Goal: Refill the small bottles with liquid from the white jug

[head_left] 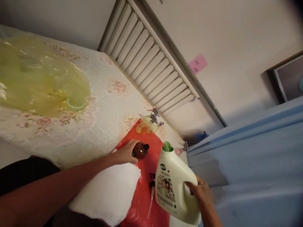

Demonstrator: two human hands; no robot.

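My left hand (125, 153) is wrapped round a small brown bottle (141, 150) with an open black neck, standing on a red plastic sheet (151, 164). My right hand (200, 190) grips the handle of a large pale-green detergent jug (174, 184) with a green spout, held upright just right of the brown bottle. A pump dispenser head with a white tube (151, 192) lies on the red sheet between the two. A clear spray bottle (149, 123) with a grey trigger lies at the sheet's far end.
A folded white towel (107, 195) lies under my left forearm. The floral bedspread (109, 104) carries a yellow-green translucent bag (40, 75). A slatted panel (151, 60) leans on the wall; blue cloth (251, 164) hangs at right.
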